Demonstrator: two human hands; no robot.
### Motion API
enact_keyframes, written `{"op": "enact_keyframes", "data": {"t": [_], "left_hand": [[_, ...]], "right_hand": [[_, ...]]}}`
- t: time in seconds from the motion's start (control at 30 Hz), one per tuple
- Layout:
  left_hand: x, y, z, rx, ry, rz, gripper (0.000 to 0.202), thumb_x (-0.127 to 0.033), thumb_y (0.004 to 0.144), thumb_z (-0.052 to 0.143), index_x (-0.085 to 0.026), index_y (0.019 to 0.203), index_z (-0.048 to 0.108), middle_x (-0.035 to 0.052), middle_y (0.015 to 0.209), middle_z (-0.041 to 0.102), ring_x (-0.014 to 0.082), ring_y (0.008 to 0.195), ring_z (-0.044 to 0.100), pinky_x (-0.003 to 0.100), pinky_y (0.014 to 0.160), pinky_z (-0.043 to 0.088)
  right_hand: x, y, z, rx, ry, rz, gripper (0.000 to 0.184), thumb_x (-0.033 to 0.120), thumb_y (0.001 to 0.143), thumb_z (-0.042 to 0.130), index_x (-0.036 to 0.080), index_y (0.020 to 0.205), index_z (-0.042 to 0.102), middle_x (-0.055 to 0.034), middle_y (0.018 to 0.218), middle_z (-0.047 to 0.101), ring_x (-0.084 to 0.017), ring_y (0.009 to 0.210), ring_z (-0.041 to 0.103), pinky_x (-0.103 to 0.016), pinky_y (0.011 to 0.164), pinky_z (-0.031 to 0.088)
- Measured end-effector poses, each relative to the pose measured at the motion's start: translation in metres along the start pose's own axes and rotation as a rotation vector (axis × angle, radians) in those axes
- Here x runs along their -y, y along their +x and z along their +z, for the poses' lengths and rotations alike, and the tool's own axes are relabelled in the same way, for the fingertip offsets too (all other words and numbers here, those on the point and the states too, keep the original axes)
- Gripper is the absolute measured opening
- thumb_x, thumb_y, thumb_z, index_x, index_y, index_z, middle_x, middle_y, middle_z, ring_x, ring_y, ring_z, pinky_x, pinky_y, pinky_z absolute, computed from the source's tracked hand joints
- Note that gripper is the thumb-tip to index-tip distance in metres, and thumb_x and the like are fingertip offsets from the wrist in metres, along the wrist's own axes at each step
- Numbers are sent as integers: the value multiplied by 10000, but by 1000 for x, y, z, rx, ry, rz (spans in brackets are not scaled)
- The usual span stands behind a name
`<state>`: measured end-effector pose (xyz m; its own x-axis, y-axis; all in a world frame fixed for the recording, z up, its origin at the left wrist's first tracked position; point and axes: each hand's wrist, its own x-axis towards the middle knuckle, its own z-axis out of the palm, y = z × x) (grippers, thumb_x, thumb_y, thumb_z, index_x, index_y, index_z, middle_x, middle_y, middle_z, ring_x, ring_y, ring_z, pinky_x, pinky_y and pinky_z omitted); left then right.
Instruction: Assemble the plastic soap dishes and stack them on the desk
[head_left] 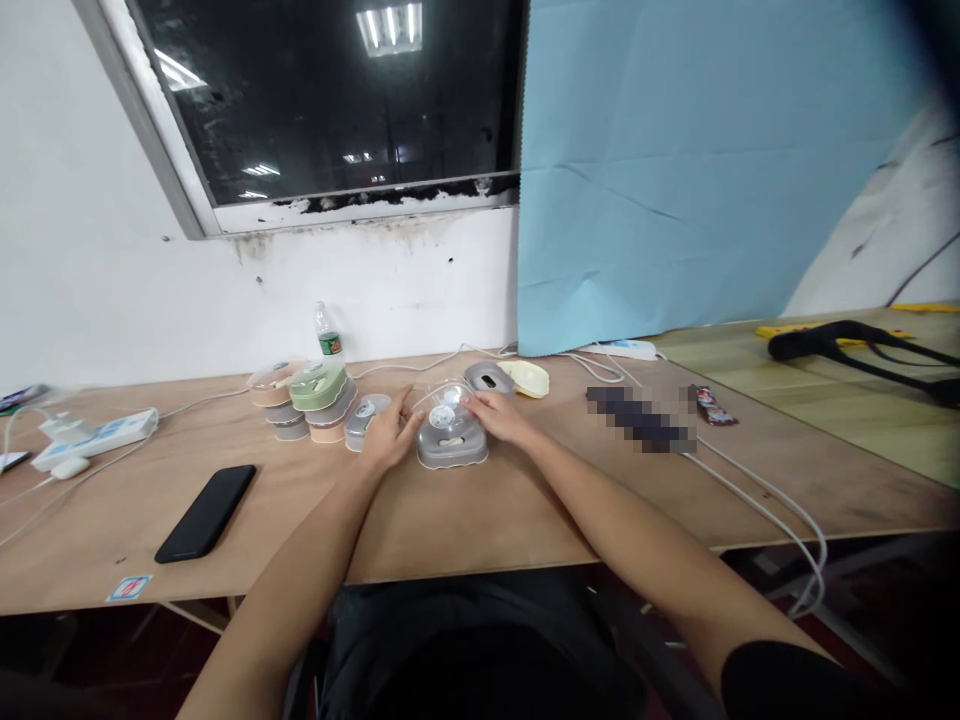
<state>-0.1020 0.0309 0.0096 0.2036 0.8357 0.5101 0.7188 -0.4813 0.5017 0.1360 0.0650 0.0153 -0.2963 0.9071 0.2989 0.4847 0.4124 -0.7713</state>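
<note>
A grey lidded container with a clear domed lid sits on the wooden table in front of me. My left hand rests against its left side, fingers curved around the edge. My right hand lies on its right top edge, fingers pressed on the lid. Just left of my left hand lies a grey lid. Behind the container lie a grey container and a pale yellow one.
Stacked green, tan and grey containers stand at the left, a water bottle behind them. A black phone lies near the front left, power strips and cables at both sides. A blue sheet hangs behind.
</note>
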Motion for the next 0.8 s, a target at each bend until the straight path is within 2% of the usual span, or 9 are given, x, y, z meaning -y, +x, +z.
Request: {"op": "enact_keyframes", "data": {"t": [0.1, 0.2, 0.3, 0.47, 0.57, 0.7, 0.8], "left_hand": [[0, 0, 3, 103, 60, 23, 478, -534, 907, 380, -220, 1204, 586, 32, 873, 690, 185, 775, 633, 284, 715, 459], [0, 0, 7, 162, 90, 30, 487, -534, 928, 312, -230, 1128, 635, 48, 1002, 689, 205, 898, 631, 306, 787, 462], [-1, 0, 8, 216, 85, 49, 524, -563, 919, 306, -218, 1180, 603, 61, 1086, 663, 211, 994, 608, 325, 878, 450], [-3, -1, 8, 322, 61, 37, 643, -625, 857, 407, -192, 1328, 473, 88, 1276, 583, 233, 1136, 559, 328, 971, 415], [-3, -1, 10, 329, 52, 26, 621, -608, 878, 377, -199, 1337, 465, 80, 1287, 582, 236, 1143, 561, 333, 968, 422], [-1, 0, 11, 332, 13, 40, 567, -567, 904, 359, -226, 1344, 462, 58, 1323, 558, 226, 1165, 549, 337, 997, 402], [0, 0, 10, 332, -6, 55, 558, -534, 923, 338, -223, 1378, 423, 67, 1332, 548, 228, 1184, 532, 364, 1022, 382]], "right_hand": [[1, -2, -4, 111, -155, 29, 567, 650, 845, 367, 179, 552, 485, 7, 510, 487, -123, 508, 466, -242, 518, 334], [-1, -4, -12, 269, -274, 136, 594, 644, 856, 353, 183, 506, 484, -14, 469, 505, -130, 458, 486, -255, 502, 363], [-2, -5, -16, 338, -341, 277, 620, 656, 866, 306, 185, 507, 487, -34, 441, 523, -126, 379, 481, -260, 447, 381], [0, -3, -18, 371, -412, 402, 671, 690, 863, 254, 163, 554, 531, -49, 437, 548, -129, 349, 509, -254, 413, 419], [-1, -2, -21, 448, -360, 458, 698, 726, 837, 277, 145, 582, 568, -75, 475, 593, -130, 364, 535, -240, 394, 415], [-2, -1, -29, 555, -233, 496, 699, 785, 754, 391, 133, 636, 615, -103, 540, 646, -125, 367, 544, -221, 370, 391], [-3, 0, -32, 584, -187, 525, 721, 820, 701, 421, 130, 649, 622, -109, 565, 660, -130, 378, 557, -218, 362, 393]]}}
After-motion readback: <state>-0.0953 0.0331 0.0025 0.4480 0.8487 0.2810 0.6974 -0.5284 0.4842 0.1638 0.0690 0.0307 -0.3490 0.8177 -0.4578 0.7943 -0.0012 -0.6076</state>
